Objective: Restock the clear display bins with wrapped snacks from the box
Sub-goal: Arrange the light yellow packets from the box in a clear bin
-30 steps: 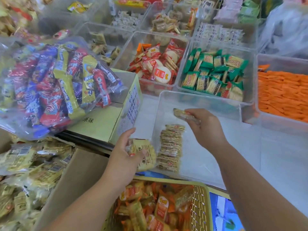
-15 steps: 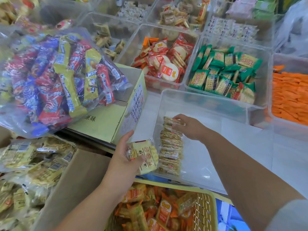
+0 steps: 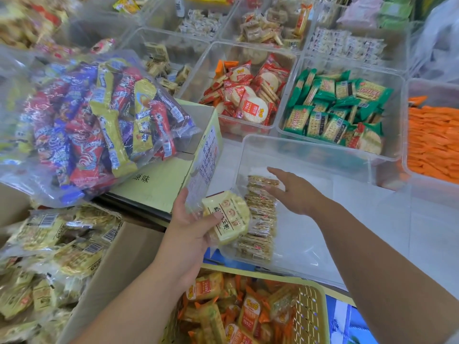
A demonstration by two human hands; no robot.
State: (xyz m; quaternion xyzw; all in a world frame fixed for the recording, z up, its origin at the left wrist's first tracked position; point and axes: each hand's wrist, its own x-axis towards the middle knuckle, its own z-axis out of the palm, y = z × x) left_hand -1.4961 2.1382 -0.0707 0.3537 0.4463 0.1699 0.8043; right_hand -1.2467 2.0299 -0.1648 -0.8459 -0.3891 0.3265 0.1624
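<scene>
A clear display bin stands in front of me, with a neat row of wrapped snacks on edge along its left wall. My left hand grips a stack of yellow-wrapped snacks just outside the bin's near left corner. Inside the bin my right hand hovers with straight fingers over the far end of the row and holds nothing. The cardboard box at lower left holds several more yellow wrapped snacks.
A big clear bag of colourful candy bars lies on a pale yellow carton. A yellow basket of orange snack packs sits below the bin. Behind stand bins of red rice crackers, green crackers and orange sticks.
My right hand carried one wrapped snack to the far end of the row, set it there, let go and now lifts away with fingers spread. My left hand kept its stack.
</scene>
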